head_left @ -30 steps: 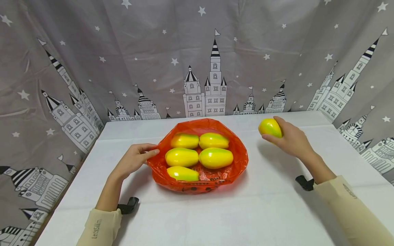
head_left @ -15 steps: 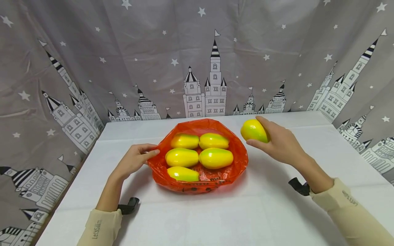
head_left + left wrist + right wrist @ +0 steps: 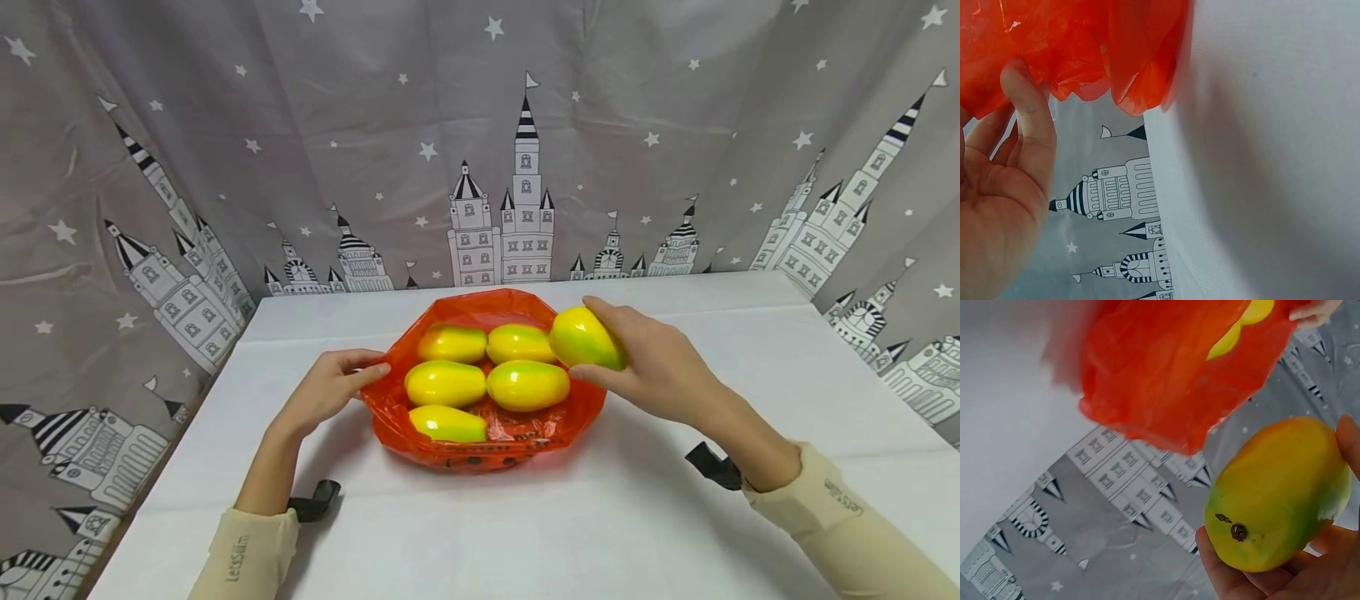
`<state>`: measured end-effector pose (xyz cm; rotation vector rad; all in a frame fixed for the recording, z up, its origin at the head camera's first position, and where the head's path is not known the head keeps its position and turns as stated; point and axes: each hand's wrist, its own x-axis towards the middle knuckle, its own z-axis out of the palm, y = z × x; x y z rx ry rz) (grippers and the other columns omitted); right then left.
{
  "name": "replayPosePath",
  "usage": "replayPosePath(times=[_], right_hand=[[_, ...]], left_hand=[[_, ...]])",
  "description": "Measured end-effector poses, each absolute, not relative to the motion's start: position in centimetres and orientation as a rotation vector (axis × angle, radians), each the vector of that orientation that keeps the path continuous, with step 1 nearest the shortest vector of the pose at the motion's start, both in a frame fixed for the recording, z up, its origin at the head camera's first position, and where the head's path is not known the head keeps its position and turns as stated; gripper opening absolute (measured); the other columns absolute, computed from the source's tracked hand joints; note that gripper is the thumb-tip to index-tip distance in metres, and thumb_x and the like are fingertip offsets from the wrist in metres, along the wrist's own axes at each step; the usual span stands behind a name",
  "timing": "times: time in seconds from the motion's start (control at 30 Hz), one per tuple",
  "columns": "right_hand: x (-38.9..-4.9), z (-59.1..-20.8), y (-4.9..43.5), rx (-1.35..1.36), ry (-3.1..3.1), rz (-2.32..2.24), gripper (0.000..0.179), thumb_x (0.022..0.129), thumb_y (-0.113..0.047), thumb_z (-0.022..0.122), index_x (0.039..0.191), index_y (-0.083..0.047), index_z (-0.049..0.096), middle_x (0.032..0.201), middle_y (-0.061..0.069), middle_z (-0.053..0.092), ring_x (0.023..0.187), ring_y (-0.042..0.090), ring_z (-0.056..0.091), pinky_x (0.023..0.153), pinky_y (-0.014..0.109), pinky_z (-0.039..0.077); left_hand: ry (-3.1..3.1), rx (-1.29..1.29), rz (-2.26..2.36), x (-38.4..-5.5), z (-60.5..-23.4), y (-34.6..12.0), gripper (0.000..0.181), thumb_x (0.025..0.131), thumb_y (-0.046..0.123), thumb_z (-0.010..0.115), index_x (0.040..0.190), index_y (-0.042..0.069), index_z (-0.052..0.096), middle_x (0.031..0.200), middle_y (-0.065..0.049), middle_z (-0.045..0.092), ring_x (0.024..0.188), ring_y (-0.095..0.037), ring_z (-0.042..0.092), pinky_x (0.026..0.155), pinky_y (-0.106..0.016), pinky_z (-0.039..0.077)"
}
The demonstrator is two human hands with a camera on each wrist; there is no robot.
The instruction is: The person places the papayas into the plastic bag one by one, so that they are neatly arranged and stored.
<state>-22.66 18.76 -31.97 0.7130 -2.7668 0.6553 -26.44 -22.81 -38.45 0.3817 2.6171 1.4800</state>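
Observation:
A red plastic bag (image 3: 480, 460) sits on the table with its mouth spread wide. Inside it lie several yellow-green mangoes (image 3: 446, 384) in loose rows. My left hand (image 3: 324, 393) pinches the bag's left rim between thumb and fingers; the left wrist view shows the thumb against the red film. My right hand (image 3: 651, 357) grips another mango (image 3: 1279, 494), fingers and thumb wrapped around its sides, its dark stem end facing the wrist camera. In the head view this mango (image 3: 585, 337) overlaps the bag's right rim and the back right fruit.
A white cloth covers the table (image 3: 480, 542). Behind and at both sides hangs a grey curtain (image 3: 337, 100) printed with castles and stars. A black strap mount sits on each wrist, by the beige sleeves (image 3: 247, 550).
My right hand has carried its mango leftward from the table's right side to over the bag's right edge. The left hand and the bag have stayed in place.

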Motion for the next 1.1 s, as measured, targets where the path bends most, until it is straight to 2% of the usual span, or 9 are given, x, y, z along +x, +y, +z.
replayPosePath(times=[0.2,0.4,0.5,0.77,0.93,1.1], right_hand=[[-22.2,-32.0,17.4,0.79,-2.714,0.678,0.078,0.086,-0.049,0.073,0.15,-0.016,0.041,0.132,0.01,0.055,0.1,0.024,0.057,0.08,0.045,0.054],[-21.9,-32.3,16.1,0.85,-2.666,0.726,0.078,0.084,-0.049,0.075,0.149,-0.018,0.044,0.119,0.006,0.054,0.089,0.019,0.053,0.072,0.034,0.051],[-21.8,-32.8,15.4,0.907,-2.672,0.741,0.08,0.083,-0.049,0.076,0.149,-0.017,0.044,0.116,0.005,0.055,0.088,0.017,0.052,0.071,0.032,0.05],[-21.6,-34.5,13.4,0.995,-2.716,0.733,0.075,0.082,-0.049,0.077,0.144,-0.016,0.052,0.122,0.005,0.06,0.099,0.018,0.056,0.079,0.036,0.051],[-21.3,-35.1,12.6,1.045,-2.759,0.755,0.074,0.083,-0.053,0.075,0.145,-0.021,0.05,0.128,0.002,0.06,0.106,0.017,0.056,0.085,0.037,0.052],[-21.1,-35.6,12.4,1.061,-2.818,0.773,0.076,0.083,-0.056,0.072,0.146,-0.02,0.05,0.134,0.0,0.059,0.115,0.016,0.055,0.095,0.04,0.049]], left_hand=[[2.614,0.38,1.485,-26.5,-38.5,-22.8,0.04,0.099,0.021,0.061,0.125,-0.009,0.062,0.111,-0.021,0.068,0.085,-0.024,0.065,0.072,-0.029,0.055],[2.621,0.359,1.478,-26.5,-38.6,-22.8,0.041,0.099,0.022,0.062,0.126,-0.009,0.061,0.113,-0.021,0.068,0.086,-0.024,0.065,0.072,-0.028,0.056],[2.623,0.355,1.476,-26.6,-38.7,-22.8,0.041,0.098,0.022,0.062,0.126,-0.009,0.061,0.113,-0.021,0.067,0.086,-0.024,0.065,0.073,-0.028,0.056],[2.612,0.357,1.486,-26.6,-38.8,-22.9,0.04,0.099,0.02,0.062,0.125,-0.01,0.061,0.111,-0.022,0.068,0.084,-0.023,0.066,0.072,-0.029,0.056],[2.618,0.354,1.478,-26.6,-38.8,-22.9,0.041,0.099,0.021,0.062,0.125,-0.01,0.061,0.112,-0.021,0.068,0.084,-0.023,0.066,0.072,-0.029,0.056],[2.617,0.353,1.476,-26.6,-38.7,-22.9,0.041,0.099,0.021,0.062,0.126,-0.01,0.061,0.113,-0.022,0.068,0.085,-0.024,0.066,0.072,-0.029,0.056]])
